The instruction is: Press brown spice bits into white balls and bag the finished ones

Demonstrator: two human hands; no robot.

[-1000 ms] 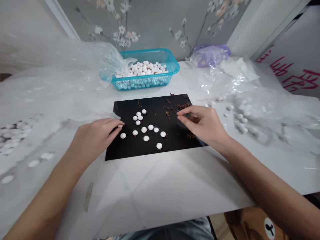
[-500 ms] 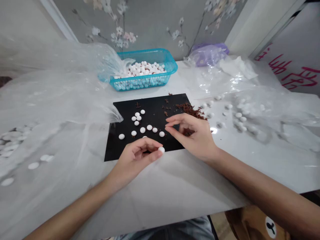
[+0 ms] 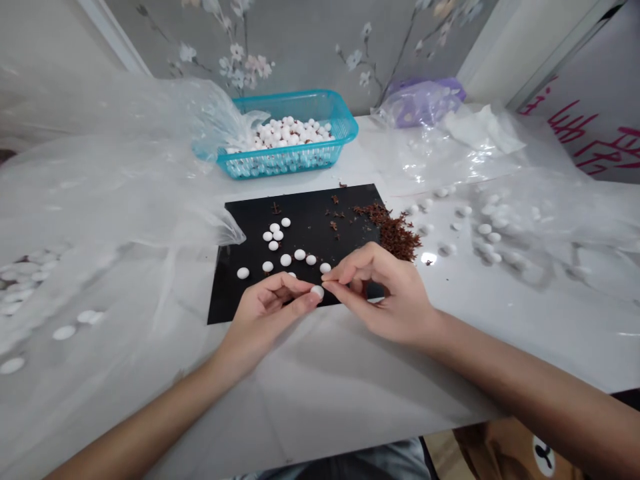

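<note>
Over the black mat (image 3: 313, 210), the left hand (image 3: 267, 310) is holding 1 white ball (image 3: 318, 292), likely light and slippery, by its sides. The right hand (image 3: 393, 297) is pinching; can't tell what.

Reaches in with left forearm (image 3: 160, 413) from the lower left and right forearm (image 3: 515, 367) from the lower right, both bare and slanting inward. Holds left hand (image 3: 267, 310) and right hand (image 3: 387, 293) close together near the middle, fingertips toward fingertips (too close to tell whether touching). Pinches with left thumb (image 3: 297, 308) against forefinger, and likewise with right thumb (image 3: 353, 301). Curls the other right fingers toward the palm, and bends both wrists only slightly.
</note>
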